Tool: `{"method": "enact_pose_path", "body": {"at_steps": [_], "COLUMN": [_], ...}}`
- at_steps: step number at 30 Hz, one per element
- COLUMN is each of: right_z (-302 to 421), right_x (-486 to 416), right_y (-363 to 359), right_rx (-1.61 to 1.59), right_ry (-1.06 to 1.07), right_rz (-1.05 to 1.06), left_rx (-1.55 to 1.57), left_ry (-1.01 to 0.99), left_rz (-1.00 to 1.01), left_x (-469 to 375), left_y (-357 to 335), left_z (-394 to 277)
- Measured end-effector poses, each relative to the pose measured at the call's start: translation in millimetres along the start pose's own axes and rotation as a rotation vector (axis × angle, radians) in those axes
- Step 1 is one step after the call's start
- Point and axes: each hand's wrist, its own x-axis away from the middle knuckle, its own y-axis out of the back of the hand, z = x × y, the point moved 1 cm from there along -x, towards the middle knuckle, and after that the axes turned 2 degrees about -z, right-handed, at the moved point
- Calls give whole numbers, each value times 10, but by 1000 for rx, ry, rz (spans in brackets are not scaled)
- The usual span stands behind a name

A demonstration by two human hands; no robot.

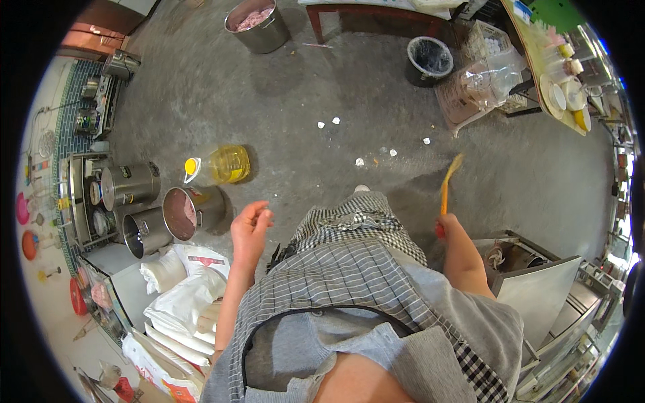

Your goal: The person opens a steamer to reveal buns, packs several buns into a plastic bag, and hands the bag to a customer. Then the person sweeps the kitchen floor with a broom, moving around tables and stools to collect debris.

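Observation:
My right hand [447, 225] is closed on the red and orange handle of a slim tool [445, 189], which looks like a small broom or brush. Its blurred straw-coloured end points away from me over the concrete floor. My left hand [252, 229] hangs in the air at the left, fingers loosely curled and holding nothing. Several white scraps, among them one [359, 161] near my foot and another [427, 141] left of the tool's tip, lie scattered on the floor. A jug of yellow oil [229, 163] is beyond my left hand.
Steel pots [194, 214], two with pinkish contents, stand at left and far back. White sacks [186, 302] are stacked beside my left arm. A black bin [428, 60] and a plastic sack [463, 95] stand ahead right, near a laden table [549, 113]. An open metal cabinet [539, 297] is right.

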Motion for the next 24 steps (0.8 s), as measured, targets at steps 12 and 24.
{"method": "enact_pose_path", "body": {"at_steps": [12,24], "right_z": [872,-860], "right_x": [1146,721], "right_y": [-588,-166], "right_rx": [302,298], "right_ry": [369,487], "right_rz": [489,-65], "left_rx": [262,351], "left_ry": [176,219], "left_rz": [447,399], "left_x": [190,30], "left_y": [-462,-83], "left_z": [-737,-135]}}
